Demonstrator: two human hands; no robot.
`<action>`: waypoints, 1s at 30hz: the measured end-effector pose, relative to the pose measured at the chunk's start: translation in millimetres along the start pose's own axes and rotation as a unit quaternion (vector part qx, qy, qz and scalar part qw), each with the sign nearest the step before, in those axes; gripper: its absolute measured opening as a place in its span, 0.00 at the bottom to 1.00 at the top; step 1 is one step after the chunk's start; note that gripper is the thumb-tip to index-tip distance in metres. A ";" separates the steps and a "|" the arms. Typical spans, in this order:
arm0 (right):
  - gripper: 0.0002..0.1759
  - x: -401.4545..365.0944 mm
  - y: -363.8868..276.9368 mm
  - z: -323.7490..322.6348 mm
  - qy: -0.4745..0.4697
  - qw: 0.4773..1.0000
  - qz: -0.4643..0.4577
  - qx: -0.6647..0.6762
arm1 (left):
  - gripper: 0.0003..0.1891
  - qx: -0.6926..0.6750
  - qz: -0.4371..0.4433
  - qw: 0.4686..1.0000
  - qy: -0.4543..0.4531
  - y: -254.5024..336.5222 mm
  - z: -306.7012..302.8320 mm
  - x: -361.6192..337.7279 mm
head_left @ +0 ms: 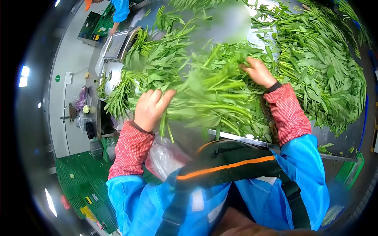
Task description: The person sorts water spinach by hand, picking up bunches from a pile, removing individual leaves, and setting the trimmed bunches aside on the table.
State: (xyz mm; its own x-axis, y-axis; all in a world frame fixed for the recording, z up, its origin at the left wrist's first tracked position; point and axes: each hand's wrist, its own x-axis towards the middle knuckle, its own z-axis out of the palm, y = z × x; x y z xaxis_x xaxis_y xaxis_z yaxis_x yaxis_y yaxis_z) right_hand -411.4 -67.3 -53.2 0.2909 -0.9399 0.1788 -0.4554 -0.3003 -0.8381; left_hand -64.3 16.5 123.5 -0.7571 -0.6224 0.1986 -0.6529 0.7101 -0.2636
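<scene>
My left hand (151,106) is closed around the near left side of a loose bunch of water spinach (220,88), long green stems with narrow leaves. The bunch is partly smeared by motion. At its far right side my right hand (258,72) has its fingers curled in, pinching some of the same greens; the fingertips are partly hidden by leaves. Smaller bundles of water spinach (163,61) lie just beyond my left hand. To the right of my right hand is a large heap of water spinach (319,67).
A scale with a display (117,44) stands at the far left of the metal table (232,19). Another person's blue sleeve (120,10) reaches in behind it. Green crates (80,173) are at lower left, a clear plastic bag (163,159) below the table edge.
</scene>
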 end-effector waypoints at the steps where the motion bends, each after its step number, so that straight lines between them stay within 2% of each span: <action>1: 0.14 -7.2 7.3 -4.2 0.047 0.998 0.027 0.044 | 0.21 -0.001 -0.014 1.000 -0.001 -2.9 1.6 -6.0; 2: 0.15 -7.2 32.1 -9.3 0.058 0.993 0.041 0.098 | 0.21 -0.001 -0.029 1.000 0.000 -4.8 3.6 -9.7; 4: 0.14 -5.7 13.4 -35.3 0.041 0.967 0.232 0.102 | 0.21 -0.007 -0.038 0.999 0.006 -4.9 6.6 -12.8; 5: 0.13 -8.1 7.5 -32.4 0.043 0.942 0.232 0.237 | 0.21 -0.008 -0.039 0.999 0.010 -5.0 8.4 -12.8; 6: 0.16 -8.9 -8.3 -28.6 0.000 0.927 0.177 0.330 | 0.21 -0.008 -0.039 0.999 0.015 -4.8 9.3 -11.8; 8: 0.21 -8.4 -62.9 -10.1 -0.010 0.941 0.091 0.325 | 0.21 -0.019 -0.034 0.999 0.019 -0.5 10.6 -3.7; 9: 0.21 -6.0 -47.2 7.2 -0.009 0.981 -0.052 0.184 | 0.21 -0.024 -0.032 0.999 0.022 2.2 11.2 -0.1; 10: 0.21 -0.3 -45.6 19.1 -0.009 0.980 -0.194 0.035 | 0.20 -0.033 -0.038 0.998 0.028 3.4 11.6 1.6; 11: 0.21 2.0 -44.0 27.2 -0.040 0.978 -0.007 0.204 | 0.20 -0.041 -0.047 0.998 0.032 3.8 11.9 1.5; 12: 0.17 6.9 -45.5 18.8 0.028 0.962 0.041 0.268 | 0.20 -0.049 -0.058 0.996 0.036 4.6 11.1 -1.3; 13: 0.14 10.6 -41.4 0.6 0.087 0.957 0.112 0.252 | 0.20 -0.075 -0.091 0.993 0.005 5.7 7.2 -5.0; 14: 0.11 9.8 -31.9 -19.1 0.146 0.944 0.181 0.233 | 0.20 -0.080 -0.106 0.991 0.012 5.4 7.4 -11.0; 16: 0.09 0.7 -14.3 -46.3 0.093 0.925 0.222 0.294 | 0.20 -0.088 -0.136 0.986 0.029 1.8 13.9 -25.1; 17: 0.10 -4.7 -15.1 -42.3 0.088 0.922 0.190 0.324 | 0.20 -0.091 -0.143 0.985 0.031 0.2 17.4 -30.6; 18: 0.11 -7.3 -18.6 -38.0 0.060 0.929 0.199 0.307 | 0.21 -0.077 -0.142 0.987 0.025 0.2 16.8 -31.7; 20: 0.14 -11.2 -59.4 -33.3 -0.012 0.934 0.179 0.310 | 0.21 -0.047 -0.138 0.989 0.019 0.6 16.7 -28.2; 21: 0.17 -9.4 -60.5 -19.1 -0.034 0.949 0.017 0.312 | 0.21 -0.019 -0.127 0.992 0.009 3.0 13.7 -23.9; 22: 0.20 -2.1 -80.6 -16.4 -0.065 0.987 0.037 0.143 | 0.21 -0.001 -0.117 0.993 0.009 6.1 11.6 -18.2; 24: 0.20 7.1 -93.4 5.0 -0.192 0.974 0.055 -0.109 | 0.21 0.034 -0.092 0.995 0.009 13.4 8.3 -5.9; 26: 0.18 3.7 -108.9 20.5 -0.157 0.975 -0.087 -0.131 | 0.21 0.040 -0.084 0.996 0.011 15.4 7.4 1.0; 27: 0.16 4.4 -93.6 24.0 -0.124 0.982 -0.115 -0.083 | 0.21 0.033 -0.093 0.995 0.013 14.0 7.9 0.6; 28: 0.15 3.8 -72.2 21.7 -0.054 0.993 -0.105 0.031 | 0.21 0.027 -0.104 0.994 0.013 12.6 8.9 -2.2; 29: 0.16 2.3 -54.7 12.9 0.014 0.997 -0.034 0.068 | 0.22 0.005 -0.132 0.991 0.009 8.5 9.7 -10.1; 30: 0.15 -2.5 -49.8 -12.0 0.023 0.995 -0.013 0.097 | 0.22 -0.019 -0.159 0.987 0.004 4.5 11.1 -19.8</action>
State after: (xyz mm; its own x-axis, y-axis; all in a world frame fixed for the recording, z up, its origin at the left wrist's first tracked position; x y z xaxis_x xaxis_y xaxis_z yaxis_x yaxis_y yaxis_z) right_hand -399.6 -51.9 -5.7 0.2589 -0.9401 0.2217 -0.2752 -0.2918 -0.9160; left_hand -52.0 28.4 107.9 -0.5136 -0.8136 0.2724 -0.8580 0.4907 -0.1521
